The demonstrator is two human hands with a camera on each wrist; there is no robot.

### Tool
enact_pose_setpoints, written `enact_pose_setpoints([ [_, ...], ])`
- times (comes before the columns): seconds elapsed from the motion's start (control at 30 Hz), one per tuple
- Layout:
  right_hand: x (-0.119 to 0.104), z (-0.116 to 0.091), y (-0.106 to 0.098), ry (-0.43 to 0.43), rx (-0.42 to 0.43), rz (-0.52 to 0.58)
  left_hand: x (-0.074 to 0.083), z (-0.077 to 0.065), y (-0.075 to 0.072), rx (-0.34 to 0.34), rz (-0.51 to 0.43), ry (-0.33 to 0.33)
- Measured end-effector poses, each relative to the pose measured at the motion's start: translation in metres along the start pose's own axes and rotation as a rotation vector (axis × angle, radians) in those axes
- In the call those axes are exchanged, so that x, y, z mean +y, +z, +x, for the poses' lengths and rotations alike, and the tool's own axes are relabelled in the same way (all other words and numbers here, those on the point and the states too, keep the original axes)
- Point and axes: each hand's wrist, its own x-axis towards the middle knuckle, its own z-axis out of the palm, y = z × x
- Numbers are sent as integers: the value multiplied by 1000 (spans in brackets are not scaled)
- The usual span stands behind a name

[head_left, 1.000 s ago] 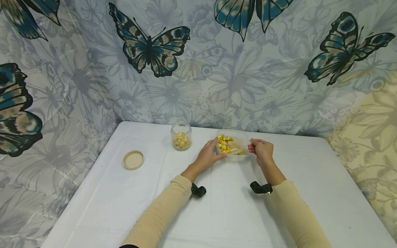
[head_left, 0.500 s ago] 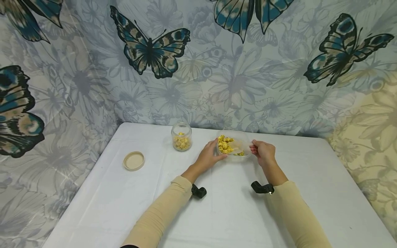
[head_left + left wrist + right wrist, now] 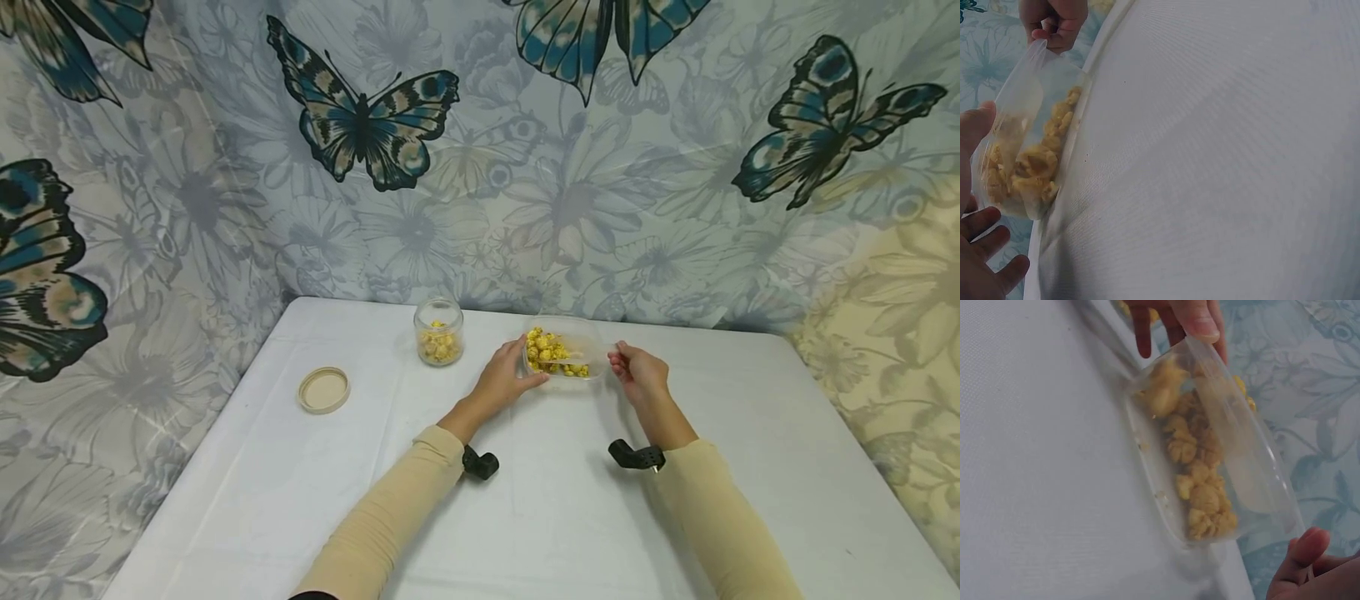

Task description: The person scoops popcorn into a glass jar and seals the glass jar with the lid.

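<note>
A clear plastic container (image 3: 591, 331) with yellow popcorn (image 3: 545, 348) stands at the back middle of the table. My left hand (image 3: 501, 375) holds its left end, thumb on the near side. At the container's right end my right hand (image 3: 642, 375) pinches the end of a pale, translucent, spoon-like utensil (image 3: 1249, 481). Its broad part lies inside the container, seen through the plastic in the right wrist view. How far the right fingertips touch the container's rim is hard to tell.
Left of the container stands a glass jar (image 3: 422, 321) without a lid, partly filled with popcorn. A round beige lid (image 3: 324, 390) lies farther left. White cloth covers the table (image 3: 540, 517); a butterfly-print curtain (image 3: 487, 192) hangs behind it.
My right hand has moved slightly to the right. More popcorn shows at the container's near right side, and the pale utensil has shifted. The left hand stays on the container.
</note>
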Motion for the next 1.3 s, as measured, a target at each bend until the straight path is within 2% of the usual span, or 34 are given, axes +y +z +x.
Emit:
enact_pose_setpoints([
  [0.27, 4, 3, 2, -19, 8, 46, 2, -1, -3, 7, 4, 20],
  [0.47, 4, 4, 10, -104, -33, -43, 4, -2, -5, 4, 15, 33],
  [0.57, 3, 3, 13, -116, -41, -75, 5, -1, -5, 5, 21, 25],
  [0.77, -1, 1, 8, -16, -14, 33, 5, 1, -3, 9, 22, 5],
  [0.93, -2, 1, 1, 56, -28, 120, 5, 1, -3, 12, 22, 6],
  [1.07, -3, 3, -5, 86, -48, 170, 5, 0, -3, 7, 10, 2],
  [1.3, -4, 3, -10, 89, -57, 191, 4, -1, -2, 8, 14, 6],
])
